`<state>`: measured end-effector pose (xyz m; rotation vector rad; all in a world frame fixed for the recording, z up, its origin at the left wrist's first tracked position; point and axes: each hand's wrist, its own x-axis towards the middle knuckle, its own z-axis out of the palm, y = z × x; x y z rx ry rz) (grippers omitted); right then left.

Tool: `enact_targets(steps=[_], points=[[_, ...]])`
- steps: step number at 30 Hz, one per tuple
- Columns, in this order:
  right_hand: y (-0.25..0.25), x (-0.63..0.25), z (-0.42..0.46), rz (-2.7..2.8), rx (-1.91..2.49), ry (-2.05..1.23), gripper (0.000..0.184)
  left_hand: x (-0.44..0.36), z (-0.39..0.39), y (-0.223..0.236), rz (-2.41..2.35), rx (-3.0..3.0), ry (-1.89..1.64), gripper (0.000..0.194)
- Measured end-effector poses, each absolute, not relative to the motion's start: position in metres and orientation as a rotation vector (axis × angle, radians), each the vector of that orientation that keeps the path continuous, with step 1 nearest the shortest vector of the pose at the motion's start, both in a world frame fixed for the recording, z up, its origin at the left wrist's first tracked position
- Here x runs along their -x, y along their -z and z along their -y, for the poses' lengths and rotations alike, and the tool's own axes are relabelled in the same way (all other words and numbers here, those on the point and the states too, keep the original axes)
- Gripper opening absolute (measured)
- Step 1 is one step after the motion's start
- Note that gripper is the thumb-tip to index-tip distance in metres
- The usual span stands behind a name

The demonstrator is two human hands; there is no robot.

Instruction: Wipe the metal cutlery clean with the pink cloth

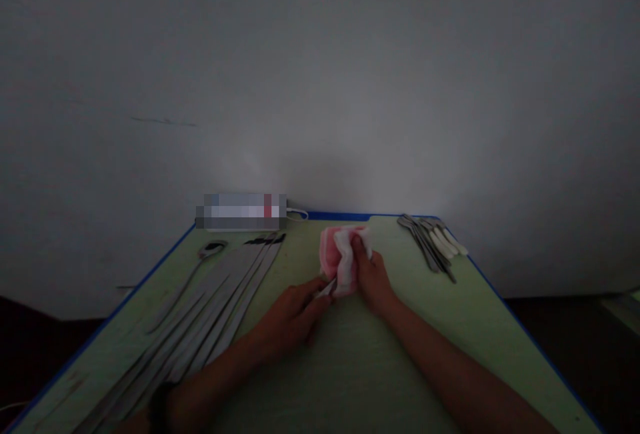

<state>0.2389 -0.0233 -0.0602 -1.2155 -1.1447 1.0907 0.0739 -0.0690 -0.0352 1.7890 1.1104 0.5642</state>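
Right hand (374,279) grips cloth (329,251); spoon (212,247) left, cutlery (442,243) right.

A folded pink-and-white cloth (344,257) looks soft, fuzzy and matt; the slim silver-grey utensil (327,288) against it looks like glossy metal. The flat pale-green tabletop (345,367) looks smooth with a faint sheen, its blue edging (340,216) plastic-looking. A long-handled grey spoon (212,248) looks like smooth metal.
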Motion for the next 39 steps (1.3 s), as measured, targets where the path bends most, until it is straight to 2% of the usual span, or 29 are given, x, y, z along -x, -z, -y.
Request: enact_targets(steps=[3, 6, 9, 12, 15, 21, 29, 34, 37, 39], points=[[0.06, -0.237, 0.02, 0.974, 1.182, -1.202, 0.052, -0.072, 0.068, 0.034, -1.094, -1.842, -0.519, 0.03], [0.055, -0.232, 0.016, 0.739, 0.888, -1.368, 0.052, -0.073, 0.066, 0.033, -1.171, -1.932, -0.575, 0.03], [0.049, -0.229, 0.015, 0.641, 0.635, -1.484, 0.041, -0.075, 0.064, 0.033, -1.227, -1.962, -0.624, 0.031], [0.05, -0.233, 0.015, 0.672, 0.649, -1.617, 0.029, -0.074, 0.064, 0.035, -1.2, -1.995, -0.581, 0.032], [0.058, -0.237, 0.016, 0.809, 0.736, -1.605, 0.022, -0.072, 0.064, 0.038, -1.197, -2.048, -0.529, 0.033], [0.068, -0.24, 0.017, 1.02, 0.798, -1.534, 0.027, -0.072, 0.067, 0.041, -1.242, -2.183, -0.463, 0.035], [0.063, -0.235, 0.014, 0.752, 0.886, -1.525, 0.042, -0.075, 0.072, 0.043, -1.234, -2.315, -0.405, 0.036], [0.058, -0.235, 0.01, 0.567, 0.702, -1.602, 0.029, -0.074, 0.071, 0.042, -1.189, -2.384, -0.364, 0.04], [0.06, -0.237, 0.01, 0.632, 0.683, -1.624, 0.018, -0.074, 0.071, 0.041, -1.193, -2.371, -0.367, 0.037], [0.063, -0.24, 0.012, 0.694, 0.678, -1.627, 0.017, -0.074, 0.071, 0.042, -1.183, -2.378, -0.362, 0.036]])
